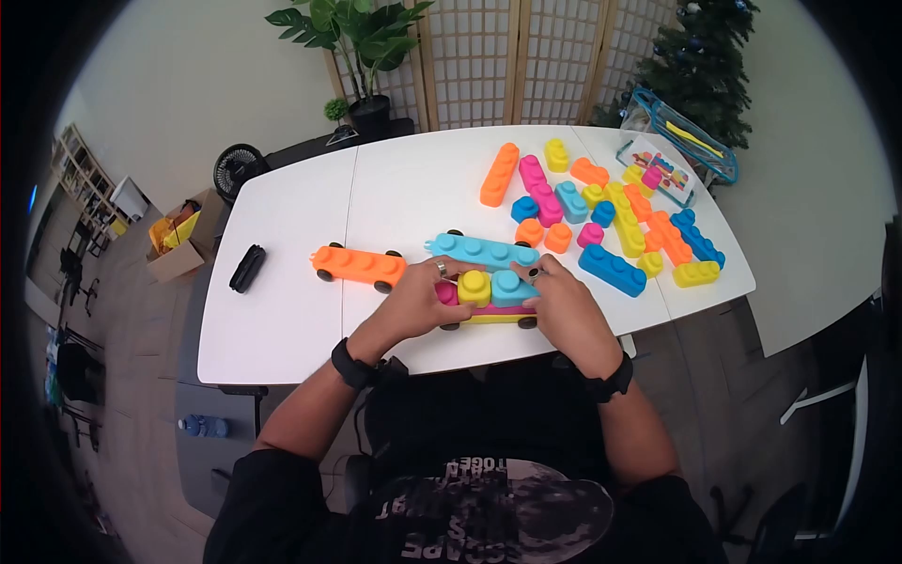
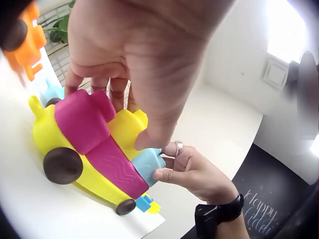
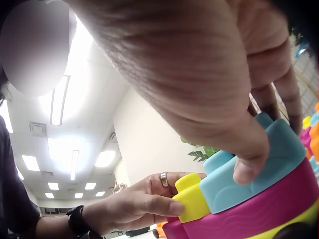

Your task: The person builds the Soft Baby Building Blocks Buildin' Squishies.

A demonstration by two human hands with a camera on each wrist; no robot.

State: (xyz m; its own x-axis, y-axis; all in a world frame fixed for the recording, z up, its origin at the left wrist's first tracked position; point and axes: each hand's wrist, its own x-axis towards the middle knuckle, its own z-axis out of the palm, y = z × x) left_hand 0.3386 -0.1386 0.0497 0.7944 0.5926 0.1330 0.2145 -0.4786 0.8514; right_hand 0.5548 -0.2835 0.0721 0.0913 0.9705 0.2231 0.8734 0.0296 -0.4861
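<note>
In front of the person stands a toy car with a yellow wheeled base [image 2: 102,181] and dark wheels. Magenta blocks [image 2: 82,122] are stacked on that base, with a yellow block [image 1: 474,289] and a light blue block [image 1: 508,289] on top, side by side. The left hand [image 1: 413,303] pinches the yellow block, its thumb on the near side and fingers behind. From the other end, the right hand [image 1: 571,318] grips the light blue block, thumb against its near face. A light blue wheeled base [image 1: 481,250] sits just beyond the hands.
An orange wheeled base [image 1: 359,264] stands left of the hands, and a black case [image 1: 247,269] lies farther left. Several loose blocks, among them a long blue block [image 1: 612,271], spread over the table's right side. A clear bag [image 1: 681,141] lies at the back right corner.
</note>
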